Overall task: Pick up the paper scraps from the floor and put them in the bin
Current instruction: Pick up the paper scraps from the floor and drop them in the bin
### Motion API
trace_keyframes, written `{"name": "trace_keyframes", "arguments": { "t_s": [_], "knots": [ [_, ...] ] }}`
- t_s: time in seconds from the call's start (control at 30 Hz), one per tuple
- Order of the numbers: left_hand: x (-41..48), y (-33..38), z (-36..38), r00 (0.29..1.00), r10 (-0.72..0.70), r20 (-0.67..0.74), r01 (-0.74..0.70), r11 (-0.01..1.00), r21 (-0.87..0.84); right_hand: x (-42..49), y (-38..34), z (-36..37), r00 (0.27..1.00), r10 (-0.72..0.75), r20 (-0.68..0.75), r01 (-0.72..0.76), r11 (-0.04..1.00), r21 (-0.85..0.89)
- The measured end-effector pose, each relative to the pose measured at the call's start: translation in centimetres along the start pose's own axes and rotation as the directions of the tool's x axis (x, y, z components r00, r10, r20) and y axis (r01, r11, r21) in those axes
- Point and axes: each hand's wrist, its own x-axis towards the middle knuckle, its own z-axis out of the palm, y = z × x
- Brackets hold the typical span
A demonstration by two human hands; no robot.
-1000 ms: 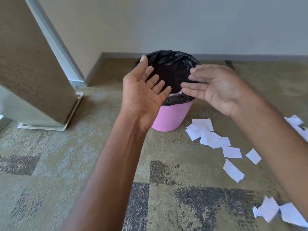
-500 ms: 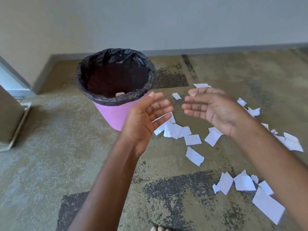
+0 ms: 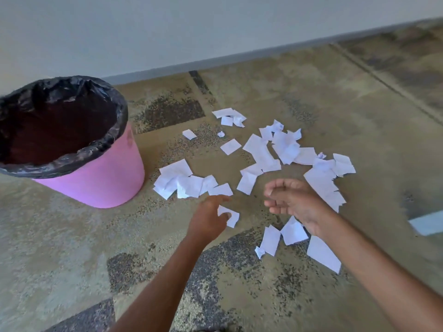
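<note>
The pink bin (image 3: 100, 180) with a black liner (image 3: 72, 89) stands at the left on the patterned carpet. Several white paper scraps (image 3: 261, 152) lie scattered to its right. My left hand (image 3: 208, 219) is down at the floor, thumb and index finger pinched around one small scrap (image 3: 233, 218) that lies on the carpet. My right hand (image 3: 294, 202) hovers just right of it, above the scraps, fingers loosely curled and apart, holding nothing. More scraps (image 3: 293, 232) lie under and in front of my right wrist.
A pale wall with a grey baseboard (image 3: 239, 56) runs along the back. A pale flat strip (image 3: 426, 225) shows at the right edge. Bare carpet (image 3: 72, 248) extends in front of the bin.
Both hands dropped from open above the bin down to the scraps on the floor. The view swung right, so the bin now sits at the left. My left fingers closed around a scrap.
</note>
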Motion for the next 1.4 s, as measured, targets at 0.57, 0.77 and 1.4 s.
{"name": "trace_keyframes", "arguments": {
  "t_s": [0.57, 0.77, 1.4],
  "knots": [
    [1.0, -2.3, 5.4, 0.97, 0.243, 0.003, -0.2, 0.792, 0.577, 0.5, 10.6, -10.4, 0.978, -0.041, -0.204, -0.009, 0.971, -0.238],
    [0.5, -2.4, 5.8, 0.937, 0.325, -0.125, -0.218, 0.828, 0.516, 1.2, 12.5, -10.9, 0.968, -0.191, -0.164, 0.091, 0.874, -0.477],
    [-5.3, 0.2, 11.2, 0.981, 0.19, 0.031, -0.192, 0.954, 0.231, 2.3, 14.3, -7.1, 0.849, -0.461, 0.259, 0.383, 0.199, -0.902]
  ]
}}
